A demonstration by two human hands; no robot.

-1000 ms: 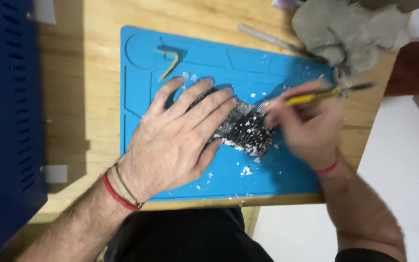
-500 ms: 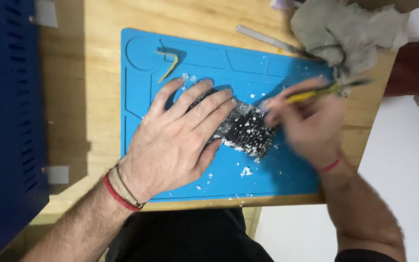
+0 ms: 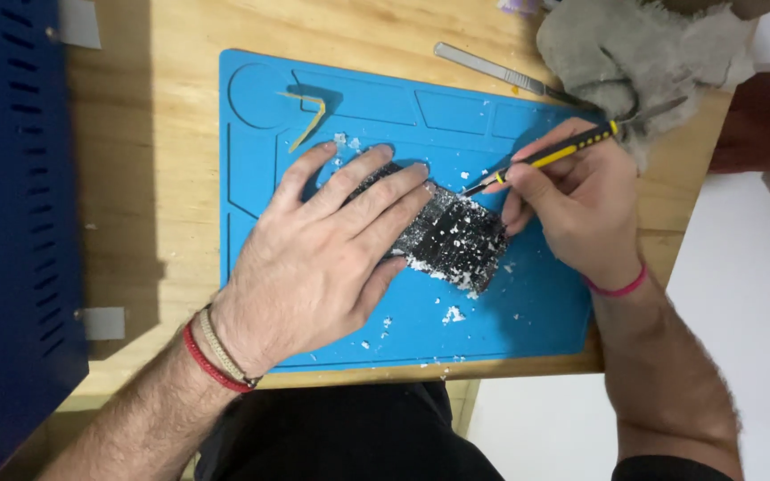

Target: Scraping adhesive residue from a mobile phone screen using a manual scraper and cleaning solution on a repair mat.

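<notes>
Starting far left: big blue perforated metal housing [image 3: 11,223] fills the edge of view, sitting on the light wooden surface [image 3: 162,178]. Next, blue silicone work mat [image 3: 528,312] with moulded compartments, lying flat on the surface. Bent yellow plastic strip [image 3: 311,120] rests on the mat's upper left, just beside the round recess. Left hand [image 3: 323,258], red and tan bands on the wrist, lies palm down with fingers spread flat, pressing the dark rectangular plate with shattered, white-flecked face [image 3: 456,236] onto mat centre; not gripping, just pinning its left end. White chips [image 3: 453,313] are scattered on the mat around and below the plate. Right hand [image 3: 581,200], pink band on the wrist, is closed in a pen grip on a thin black-and-yellow-handled pick tool [image 3: 559,153]; tip sits at the plate's upper edge. Above, a flat grey metal blade tool [image 3: 487,67] lies partly on the mat's top edge. Crumpled grey cloth [image 3: 634,49] lies at upper right, over the mat corner.
</notes>
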